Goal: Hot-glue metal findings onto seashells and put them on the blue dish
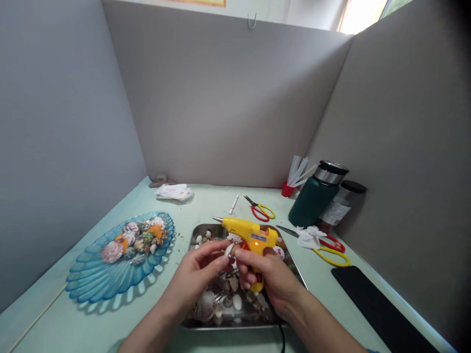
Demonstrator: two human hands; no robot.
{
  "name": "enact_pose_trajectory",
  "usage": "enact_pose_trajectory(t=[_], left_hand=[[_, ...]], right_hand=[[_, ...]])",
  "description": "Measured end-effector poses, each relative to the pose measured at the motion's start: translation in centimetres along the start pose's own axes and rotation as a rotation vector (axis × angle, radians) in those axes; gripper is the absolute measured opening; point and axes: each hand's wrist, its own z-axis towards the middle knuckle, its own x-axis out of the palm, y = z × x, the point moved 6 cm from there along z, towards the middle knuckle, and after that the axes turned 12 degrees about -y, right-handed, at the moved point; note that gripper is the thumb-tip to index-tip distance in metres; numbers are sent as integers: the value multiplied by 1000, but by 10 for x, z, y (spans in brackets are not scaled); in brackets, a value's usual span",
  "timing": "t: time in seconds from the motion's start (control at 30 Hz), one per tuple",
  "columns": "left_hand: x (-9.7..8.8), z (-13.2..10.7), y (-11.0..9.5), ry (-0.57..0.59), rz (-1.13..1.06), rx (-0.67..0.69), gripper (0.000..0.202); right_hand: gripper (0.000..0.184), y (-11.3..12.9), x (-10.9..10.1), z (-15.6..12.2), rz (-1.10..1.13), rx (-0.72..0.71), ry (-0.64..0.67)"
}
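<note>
A yellow hot glue gun with a lit orange light is in my right hand, its metal nozzle pointing left. My left hand pinches a small whitish shell between thumb and fingertips, close to the right hand's fingers. Both hands are above a metal tray that holds many loose shells, among them a large ribbed scallop shell and a white shell. The hands hide part of the tray. A black cord runs down from the glue gun's handle.
A blue scalloped dish with shells stands at left. Scissors and a white marker lie behind the tray. At right are a green bottle, a jar, glue sticks, more scissors and a black flat object.
</note>
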Motion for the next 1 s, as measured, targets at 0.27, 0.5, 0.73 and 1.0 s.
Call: enact_pose_trajectory(t=[0.27, 0.5, 0.73, 1.0], left_hand=[[1, -2, 3, -29, -297, -139, 27], [5, -3, 7, 14, -302, -192, 25], [4, -4, 5, -38, -131, -142, 30], [6, -6, -1, 6, -92, -63, 34]], right_hand=[[24, 8, -5, 1, -72, -114, -114], [25, 14, -3, -2, -192, -228, -190], [23, 15, -10, -4, -276, -312, -281], [27, 12, -11, -4, -350, -281, -285]])
